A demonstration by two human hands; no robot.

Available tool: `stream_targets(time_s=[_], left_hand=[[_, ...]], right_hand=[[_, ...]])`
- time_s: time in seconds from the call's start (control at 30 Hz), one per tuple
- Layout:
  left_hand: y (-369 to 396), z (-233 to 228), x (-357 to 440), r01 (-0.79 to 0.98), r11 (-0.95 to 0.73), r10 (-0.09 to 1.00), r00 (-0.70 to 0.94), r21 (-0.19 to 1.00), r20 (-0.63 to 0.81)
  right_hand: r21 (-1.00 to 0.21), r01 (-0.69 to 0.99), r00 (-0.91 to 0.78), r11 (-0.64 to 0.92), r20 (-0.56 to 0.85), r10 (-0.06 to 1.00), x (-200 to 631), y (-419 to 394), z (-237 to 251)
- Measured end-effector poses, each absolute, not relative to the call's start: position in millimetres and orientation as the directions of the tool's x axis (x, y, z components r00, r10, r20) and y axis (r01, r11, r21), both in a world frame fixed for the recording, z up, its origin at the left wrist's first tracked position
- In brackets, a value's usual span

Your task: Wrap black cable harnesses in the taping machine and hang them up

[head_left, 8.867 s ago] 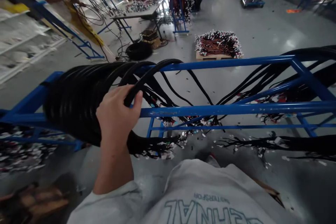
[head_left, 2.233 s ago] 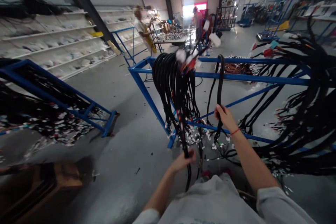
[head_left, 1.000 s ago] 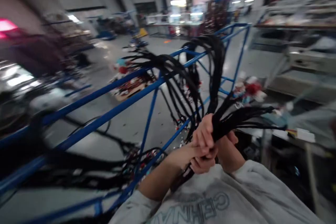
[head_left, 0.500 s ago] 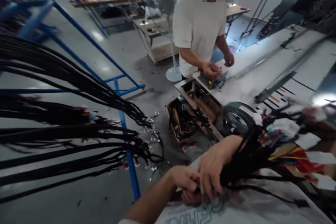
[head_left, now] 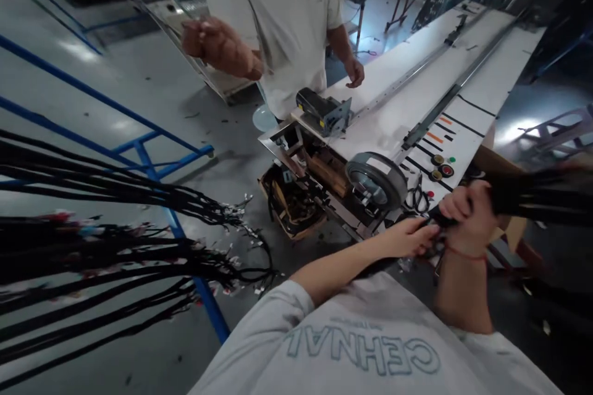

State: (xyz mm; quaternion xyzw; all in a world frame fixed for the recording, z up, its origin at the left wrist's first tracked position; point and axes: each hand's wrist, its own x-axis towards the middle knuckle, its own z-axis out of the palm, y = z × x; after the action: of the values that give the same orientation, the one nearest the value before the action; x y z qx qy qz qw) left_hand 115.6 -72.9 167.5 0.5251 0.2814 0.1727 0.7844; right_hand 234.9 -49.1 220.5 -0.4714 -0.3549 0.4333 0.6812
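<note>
"Where was the bundle point(head_left: 542, 197)?"
"By the bench point(head_left: 398, 102), clenched in the left hand point(head_left: 419, 237) and right hand point(head_left: 472, 210), lying crosswise, pointing right."
"Anything in the way?"
"The wheel point(head_left: 377, 178), just beyond the hands."

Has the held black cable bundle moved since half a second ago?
Yes: rightward in view. Mostly below the grey wheel earlier, the black cable bundle now lies well to its right.
</note>
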Motion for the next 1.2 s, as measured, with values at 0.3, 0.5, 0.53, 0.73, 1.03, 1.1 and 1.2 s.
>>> stream_targets(time_s=[0.3,0.5,0.53,0.73,1.03,1.1,1.2], left_hand=[[5.2,175.3,147.8,0.031,0.547,0.343,0.904,0.837,-0.257],[17.1,173.6,151.9,0.008,0.770,0.208,0.942,0.638,-0.262],[16.2,171.6,154.0,-0.014,0.737,0.284,0.914,0.676,-0.291],[5.2,183.5,154.7,0.176,0.240,0.889,0.356,0.955,-0.289],[14.7,190.4,137.8,-0.038,0.807,0.182,0.965,0.589,-0.188],[14.5,191.1,136.0,-0.045,0.768,0.219,0.956,0.639,-0.196],[7.3,196.3,125.6,-0.056,0.492,0.490,0.842,0.869,-0.224]], right_hand=[[-0.889,-0.457,0.059,0.001,-0.030,0.998,296.2,12.8,194.8],[-0.705,-0.709,-0.155,-0.009,0.144,0.977,290.8,32.6,209.4],[-0.728,-0.682,-0.195,-0.070,0.089,0.977,289.2,36.7,210.5],[-0.841,-0.540,0.010,-0.007,-0.014,1.000,285.3,49.2,212.7],[-0.623,-0.781,-0.191,-0.035,0.187,0.964,298.6,27.6,202.2],[-0.654,-0.755,-0.235,-0.056,0.189,0.953,292.3,26.7,202.2],[-0.755,-0.655,-0.218,-0.029,0.152,0.964,275.1,22.9,213.8]])
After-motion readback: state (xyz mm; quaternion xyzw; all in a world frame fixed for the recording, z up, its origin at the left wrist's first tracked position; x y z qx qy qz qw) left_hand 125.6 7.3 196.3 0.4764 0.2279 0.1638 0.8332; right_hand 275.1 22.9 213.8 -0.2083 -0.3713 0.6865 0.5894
